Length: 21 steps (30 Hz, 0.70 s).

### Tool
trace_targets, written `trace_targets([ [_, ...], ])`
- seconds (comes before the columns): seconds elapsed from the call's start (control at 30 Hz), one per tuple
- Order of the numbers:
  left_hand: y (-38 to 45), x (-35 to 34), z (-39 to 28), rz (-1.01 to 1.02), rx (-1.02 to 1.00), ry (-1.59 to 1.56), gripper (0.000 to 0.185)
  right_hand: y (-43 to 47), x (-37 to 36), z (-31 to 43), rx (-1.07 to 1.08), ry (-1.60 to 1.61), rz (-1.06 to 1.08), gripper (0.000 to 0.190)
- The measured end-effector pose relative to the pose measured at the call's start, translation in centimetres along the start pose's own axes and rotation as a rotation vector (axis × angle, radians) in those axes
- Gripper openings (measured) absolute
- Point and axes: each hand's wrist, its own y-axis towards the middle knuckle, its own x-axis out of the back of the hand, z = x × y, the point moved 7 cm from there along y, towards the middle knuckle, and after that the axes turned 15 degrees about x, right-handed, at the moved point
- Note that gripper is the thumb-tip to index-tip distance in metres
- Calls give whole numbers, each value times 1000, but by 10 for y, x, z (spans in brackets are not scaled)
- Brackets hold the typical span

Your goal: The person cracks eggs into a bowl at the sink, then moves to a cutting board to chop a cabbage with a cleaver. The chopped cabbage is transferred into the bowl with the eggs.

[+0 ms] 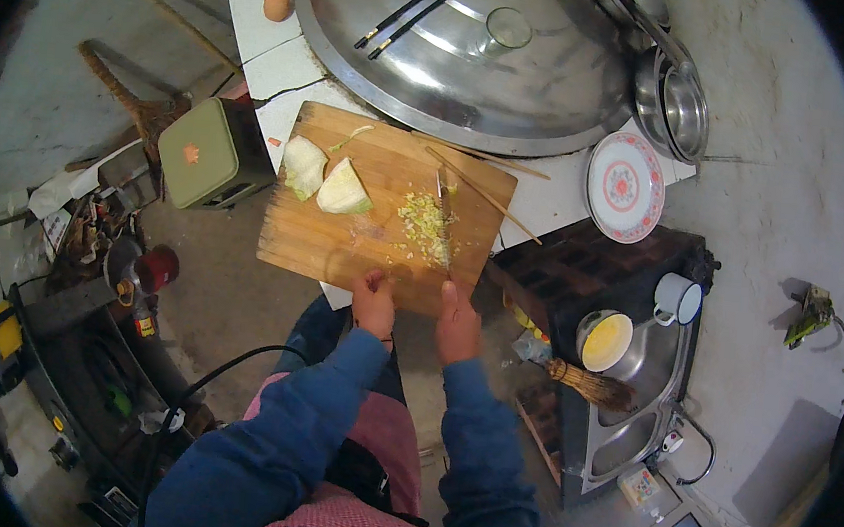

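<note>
A wooden cutting board (319,236) lies tilted across the white tiled counter in front of me. My right hand (457,323) grips a kitchen knife (443,197), whose blade I see nearly edge-on, lying along the right side of a heap of finely chopped pale-green vegetable (419,222). At the board's near edge is my left hand (373,304), fingers curled; whether anything is inside them is hidden. Two cabbage pieces, a left one (303,166) and a right one (345,187), rest at the board's upper left beside a thin scrap (352,135).
Behind the board a large steel lid (422,90) carries black chopsticks (422,9). Wooden sticks (492,194) cross the board's far right corner. To the right are a patterned plate (622,187), a bowl with yellow contents (607,341), an enamel mug (677,299) and a sink (620,454).
</note>
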Motion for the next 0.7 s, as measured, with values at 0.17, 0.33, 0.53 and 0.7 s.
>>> trace_targets([
  [0.17, 2, -29, -29, 203, -9, -138, 20, 9, -13, 31, 99, 126, 13, 49],
  [0.33, -13, -31, -75, 199, -232, -94, 17, 16, -10, 42, 51, 52, 92, 50],
  [0.53, 0, -6, -52, 133, -140, -144, 14, 13, -19, 26, 154, -26, 67, 46],
  [0.7, 2, -16, -102, -68, -644, 174, 21, 17, -14, 25, 167, -89, 63, 44],
])
